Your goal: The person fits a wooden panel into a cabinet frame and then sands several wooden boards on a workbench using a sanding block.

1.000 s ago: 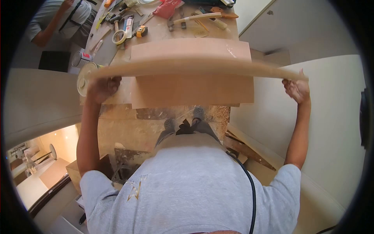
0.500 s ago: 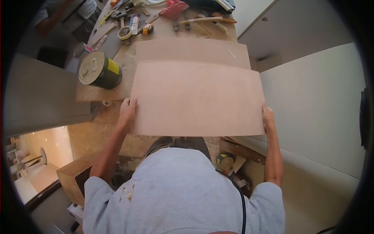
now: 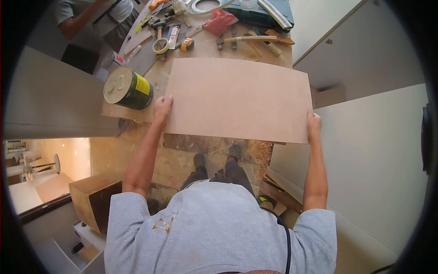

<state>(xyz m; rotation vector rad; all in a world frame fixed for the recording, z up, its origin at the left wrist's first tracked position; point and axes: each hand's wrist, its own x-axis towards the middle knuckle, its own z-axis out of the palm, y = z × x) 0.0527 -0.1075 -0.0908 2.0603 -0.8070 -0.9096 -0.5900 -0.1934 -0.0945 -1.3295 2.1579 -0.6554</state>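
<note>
A thin, pinkish-brown wooden sheet (image 3: 239, 98), perhaps plywood, is held level in front of me over the workbench's near edge. My left hand (image 3: 163, 108) grips its left edge, thumb on top. Its right edge is pinched by my right hand (image 3: 314, 124), the fingers mostly hidden beneath. Close to my left hand, a dark green can with a yellow label (image 3: 131, 89) stands on the bench. The bench surface under the sheet is hidden.
Tools crowd the bench's (image 3: 112, 109) far end: a tape measure (image 3: 187, 44), a masking tape roll (image 3: 161, 45), a hammer (image 3: 246, 40) and a red bag (image 3: 220, 22). Pale panels (image 3: 378, 150) stand at right. A wooden box (image 3: 93, 201) sits lower left. Another person (image 3: 98, 18) appears upper left.
The sheet has moved forward, away from my body, with both hands still on its edges. It now covers the second sheet that showed on the bench. My feet have come into view.
</note>
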